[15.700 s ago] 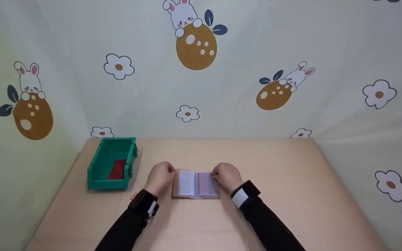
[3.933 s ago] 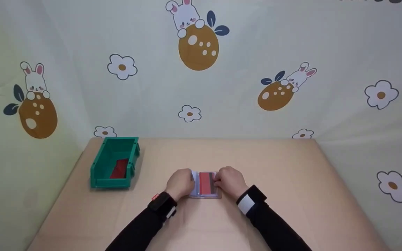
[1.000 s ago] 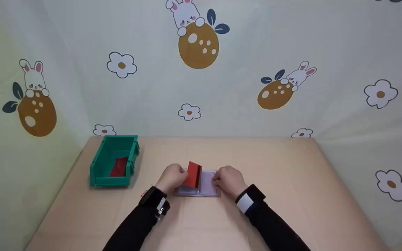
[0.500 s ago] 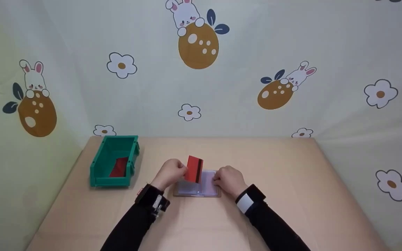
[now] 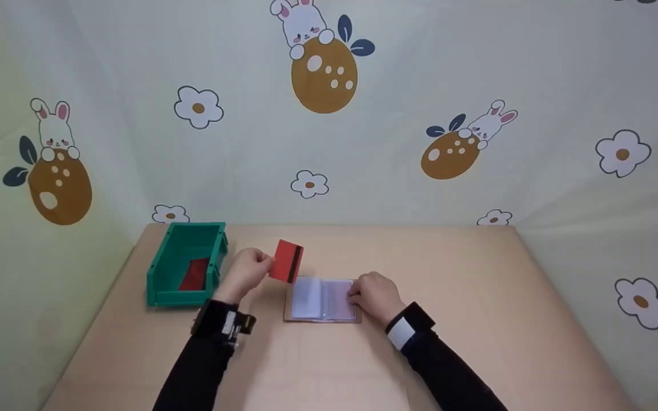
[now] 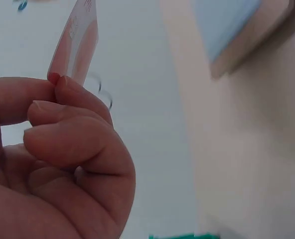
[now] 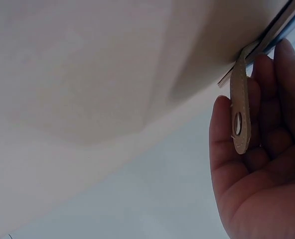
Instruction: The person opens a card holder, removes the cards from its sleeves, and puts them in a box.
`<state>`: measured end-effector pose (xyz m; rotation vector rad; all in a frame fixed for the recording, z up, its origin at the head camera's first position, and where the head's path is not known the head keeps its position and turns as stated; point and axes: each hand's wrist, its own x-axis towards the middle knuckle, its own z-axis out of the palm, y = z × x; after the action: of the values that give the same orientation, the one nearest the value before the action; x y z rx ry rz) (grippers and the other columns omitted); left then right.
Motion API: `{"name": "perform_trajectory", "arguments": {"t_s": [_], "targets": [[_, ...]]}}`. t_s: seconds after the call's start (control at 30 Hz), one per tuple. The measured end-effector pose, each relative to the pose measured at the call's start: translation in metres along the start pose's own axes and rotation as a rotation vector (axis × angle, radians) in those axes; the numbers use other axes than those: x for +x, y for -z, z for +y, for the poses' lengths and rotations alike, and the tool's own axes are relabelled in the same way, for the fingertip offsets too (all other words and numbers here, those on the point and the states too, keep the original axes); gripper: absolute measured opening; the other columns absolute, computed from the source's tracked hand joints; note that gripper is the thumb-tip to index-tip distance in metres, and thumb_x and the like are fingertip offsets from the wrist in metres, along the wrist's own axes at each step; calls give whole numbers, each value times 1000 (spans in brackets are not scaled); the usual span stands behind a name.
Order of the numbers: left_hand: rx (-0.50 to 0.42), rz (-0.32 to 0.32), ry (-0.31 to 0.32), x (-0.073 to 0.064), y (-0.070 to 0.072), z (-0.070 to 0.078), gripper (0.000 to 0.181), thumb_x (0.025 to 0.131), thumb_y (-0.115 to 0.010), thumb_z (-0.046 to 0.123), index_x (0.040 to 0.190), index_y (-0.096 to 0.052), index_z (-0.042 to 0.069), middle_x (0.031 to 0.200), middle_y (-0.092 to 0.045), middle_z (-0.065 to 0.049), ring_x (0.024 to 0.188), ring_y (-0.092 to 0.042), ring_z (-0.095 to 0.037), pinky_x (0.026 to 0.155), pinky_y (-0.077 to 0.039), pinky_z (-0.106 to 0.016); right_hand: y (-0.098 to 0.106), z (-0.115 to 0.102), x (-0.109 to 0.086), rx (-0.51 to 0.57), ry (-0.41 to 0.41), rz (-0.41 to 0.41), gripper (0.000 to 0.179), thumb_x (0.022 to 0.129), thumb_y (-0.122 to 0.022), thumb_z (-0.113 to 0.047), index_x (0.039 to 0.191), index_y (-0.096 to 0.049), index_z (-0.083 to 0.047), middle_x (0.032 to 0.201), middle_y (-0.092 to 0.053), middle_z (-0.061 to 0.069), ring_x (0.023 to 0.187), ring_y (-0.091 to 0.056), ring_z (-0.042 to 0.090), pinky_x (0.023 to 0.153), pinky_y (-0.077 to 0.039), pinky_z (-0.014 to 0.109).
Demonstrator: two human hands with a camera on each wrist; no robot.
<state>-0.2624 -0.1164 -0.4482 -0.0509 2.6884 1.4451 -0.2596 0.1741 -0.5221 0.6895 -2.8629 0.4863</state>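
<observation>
the left hand (image 5: 247, 272) pinches a red card (image 5: 286, 261) by its left edge between thumb and fingertips, holding it in the air, upright and a little tilted, its dark stripe along the side away from the hand. taking the open card holder (image 5: 320, 301) as the landmark: the card hangs above and just left of the holder's far left corner, clear of it and touching nothing but the fingers. the green bin (image 5: 187, 264) stands further left of the holder, with another red card (image 5: 194, 274) lying inside it; the held card is between holder and bin, nearer the holder. so from the card the bin lies to the left, on the left hand's own side, and the left hand is nearer it than the right. the card's long axis runs roughly up and down, slanted, while the bin's long axis runs away from the person.

the right hand (image 5: 376, 295) rests on the holder's right edge, fingers bent over it, pressing the holder flat on the table (image 5: 449, 268). in the right wrist view the fingers (image 7: 267, 134) curl beside the holder's tab (image 7: 239, 107). in the left wrist view the fingertips (image 6: 63, 89) clamp the card's lower corner.
</observation>
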Motion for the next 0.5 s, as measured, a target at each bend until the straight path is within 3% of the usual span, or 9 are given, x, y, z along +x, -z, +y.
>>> {"name": "perform_trajectory", "arguments": {"t_s": [0.27,0.5], "targets": [[22,68,111,-3,52,-18,23,101,-48,21,90,-54,2,76,-48,-8,71,-45,-22,61,-36,-32,1,-1,0,15,0,-6,6,79,-82,-16,85,-81,-14,85,-73,0,80,-67,19,70,-54,35],[53,114,137,-9,87,-32,30,103,-44,25,102,-56,-2,82,-48,-9,73,-47,-22,62,-38,-33,-1,-1,1,15,-9,-6,7,79,-82,-17,86,-81,-13,85,-73,0,80,-66,19,71,-54,36]]}}
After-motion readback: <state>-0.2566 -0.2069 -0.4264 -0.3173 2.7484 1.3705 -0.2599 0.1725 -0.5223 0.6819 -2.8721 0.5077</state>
